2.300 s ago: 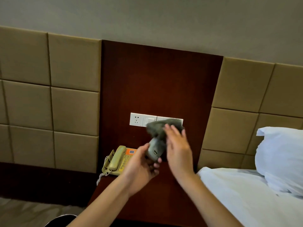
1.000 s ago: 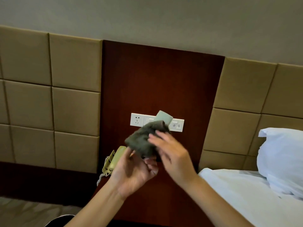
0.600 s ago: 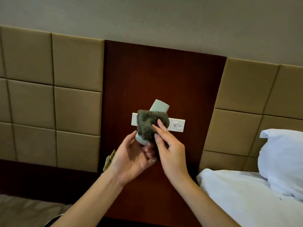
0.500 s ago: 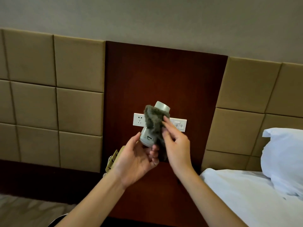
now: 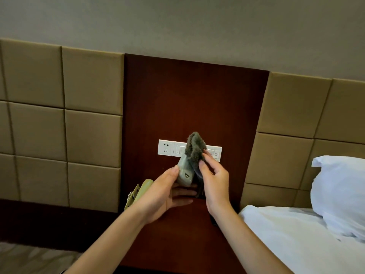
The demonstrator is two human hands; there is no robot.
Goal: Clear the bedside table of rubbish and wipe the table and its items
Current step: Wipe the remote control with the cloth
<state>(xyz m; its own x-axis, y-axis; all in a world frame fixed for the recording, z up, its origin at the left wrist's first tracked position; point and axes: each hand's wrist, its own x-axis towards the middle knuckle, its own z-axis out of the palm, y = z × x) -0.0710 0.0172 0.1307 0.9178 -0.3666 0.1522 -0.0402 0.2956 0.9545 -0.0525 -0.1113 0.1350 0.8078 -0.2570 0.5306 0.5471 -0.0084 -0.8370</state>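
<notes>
My left hand [image 5: 162,196] holds the lower end of a small pale grey-green device [image 5: 184,171], raised above the dark wooden bedside table [image 5: 177,244]. My right hand [image 5: 215,178] pinches a dark grey fluffy cloth [image 5: 194,148] that is draped over the device's top and right side. The upper end of the device is hidden under the cloth. A beige telephone [image 5: 138,192] sits at the table's back left, mostly hidden behind my left hand and wrist.
A white socket and switch strip [image 5: 167,148] is mounted on the dark wood wall panel behind my hands. A bed with white sheets [image 5: 296,240] and a white pillow [image 5: 341,192] lies to the right. Padded beige panels [image 5: 59,123] line the wall.
The cloth has slid up from the device's middle to cover its top end, exposing the lower body. Both hands have dropped slightly in view, and the telephone handset shows more.
</notes>
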